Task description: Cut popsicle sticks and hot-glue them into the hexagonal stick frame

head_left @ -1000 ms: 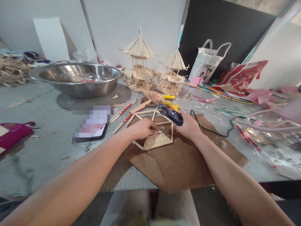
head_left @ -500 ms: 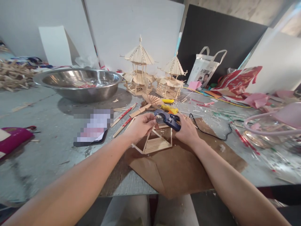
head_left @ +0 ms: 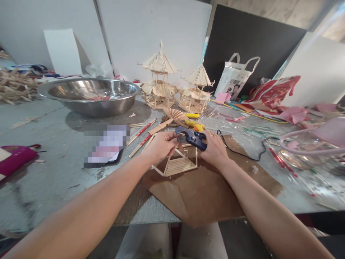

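My right hand (head_left: 214, 149) grips a dark blue glue gun (head_left: 192, 137), nozzle pointing left, with a black cord trailing off to the right. My left hand (head_left: 161, 145) is raised just left of the nozzle with its fingertips pinched together on something too small to name. Under both hands a hexagonal frame of wooden sticks (head_left: 178, 164), partly filled with a fan of sticks, lies on brown paper (head_left: 205, 190).
Behind stand two stick pagoda models (head_left: 160, 77) (head_left: 198, 88) and a big steel bowl (head_left: 90, 94). A phone (head_left: 105, 147) lies left of the frame, loose sticks (head_left: 141, 131) beside it. A paper bag (head_left: 235, 77), red wrappers and a clear container (head_left: 312, 144) crowd the right.
My left hand has lifted off the stick frame and come up to the glue gun's nozzle. The gun has swung up slightly in my right hand.
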`<action>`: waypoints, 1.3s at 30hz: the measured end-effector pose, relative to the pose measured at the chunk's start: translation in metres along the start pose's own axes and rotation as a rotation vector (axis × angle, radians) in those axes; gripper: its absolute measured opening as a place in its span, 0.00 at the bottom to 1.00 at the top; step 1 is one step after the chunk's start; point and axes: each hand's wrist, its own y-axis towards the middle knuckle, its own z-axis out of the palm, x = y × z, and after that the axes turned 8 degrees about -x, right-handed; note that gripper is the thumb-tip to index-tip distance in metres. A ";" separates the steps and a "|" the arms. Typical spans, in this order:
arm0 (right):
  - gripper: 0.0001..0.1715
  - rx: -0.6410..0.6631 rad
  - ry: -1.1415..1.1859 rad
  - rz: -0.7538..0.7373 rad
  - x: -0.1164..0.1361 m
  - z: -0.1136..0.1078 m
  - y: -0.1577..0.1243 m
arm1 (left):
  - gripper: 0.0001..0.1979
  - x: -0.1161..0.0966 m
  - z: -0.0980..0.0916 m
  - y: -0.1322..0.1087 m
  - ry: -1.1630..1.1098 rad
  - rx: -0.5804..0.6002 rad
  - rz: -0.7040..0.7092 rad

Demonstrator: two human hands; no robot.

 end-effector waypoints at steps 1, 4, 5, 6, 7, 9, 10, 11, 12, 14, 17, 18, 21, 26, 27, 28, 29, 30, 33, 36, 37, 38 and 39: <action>0.28 0.000 -0.005 -0.001 0.000 0.000 0.000 | 0.08 0.000 0.000 0.000 0.007 0.001 0.000; 0.27 0.001 -0.023 -0.010 0.000 0.001 0.000 | 0.08 -0.001 0.000 -0.001 0.005 0.002 -0.003; 0.26 0.002 -0.028 -0.011 0.000 0.001 -0.001 | 0.08 -0.002 0.000 -0.001 0.000 0.005 -0.009; 0.25 0.004 -0.033 -0.010 0.000 0.001 -0.001 | 0.08 -0.002 0.001 -0.001 -0.008 0.009 -0.017; 0.25 0.009 -0.038 -0.008 0.001 0.001 -0.001 | 0.09 -0.002 0.001 -0.001 -0.016 0.014 -0.025; 0.24 0.017 -0.043 -0.003 0.001 0.000 0.000 | 0.09 -0.002 0.002 -0.001 -0.035 0.021 -0.043; 0.24 0.020 -0.043 -0.001 0.002 0.000 0.000 | 0.08 -0.001 0.002 -0.001 -0.043 0.023 -0.047; 0.24 0.021 -0.044 0.001 0.002 -0.001 0.000 | 0.08 0.000 0.002 0.000 -0.047 0.021 -0.046; 0.24 0.021 -0.043 0.001 0.002 -0.001 0.000 | 0.08 0.000 0.002 0.000 -0.047 0.021 -0.041; 0.24 0.018 -0.044 -0.001 0.002 -0.001 0.000 | 0.09 0.002 0.003 0.001 -0.042 0.020 -0.026; 0.25 0.018 -0.048 -0.010 0.001 -0.001 0.000 | 0.09 0.003 0.003 0.001 -0.044 0.016 -0.021; 0.25 0.019 -0.049 -0.010 0.001 0.000 0.000 | 0.09 0.003 0.003 0.001 -0.047 0.015 -0.021; 0.26 0.022 -0.052 -0.013 0.000 0.000 0.000 | 0.09 0.002 0.003 0.000 -0.060 0.010 -0.015; 0.26 0.020 -0.053 -0.040 -0.001 0.001 0.001 | 0.09 0.000 0.004 -0.001 -0.060 0.003 -0.005; 0.26 0.019 -0.050 -0.042 -0.001 0.001 0.001 | 0.09 0.000 0.005 -0.001 -0.054 0.000 -0.004; 0.25 0.014 -0.046 -0.044 -0.001 0.000 0.001 | 0.09 0.000 0.005 -0.001 -0.047 -0.004 -0.003; 0.25 0.010 -0.044 -0.047 0.000 0.000 0.001 | 0.09 -0.001 0.005 -0.001 -0.037 -0.008 -0.003; 0.25 0.006 -0.042 -0.050 0.000 0.000 0.000 | 0.08 -0.001 0.005 -0.001 -0.027 -0.013 -0.001; 0.24 0.000 -0.049 -0.064 0.000 -0.001 0.000 | 0.09 -0.002 0.004 -0.002 0.002 -0.014 0.009; 0.23 0.005 -0.066 -0.064 0.000 -0.001 0.000 | 0.08 -0.002 0.003 -0.002 0.006 -0.004 0.018; 0.22 0.010 -0.071 -0.060 0.000 -0.001 0.000 | 0.08 -0.002 0.003 -0.002 0.005 -0.004 0.018; 0.21 0.016 -0.075 -0.057 0.000 -0.001 0.000 | 0.08 -0.002 0.003 -0.002 0.005 -0.007 0.018; 0.21 0.022 -0.079 -0.055 0.000 -0.001 0.000 | 0.08 -0.002 0.003 -0.002 0.005 -0.009 0.019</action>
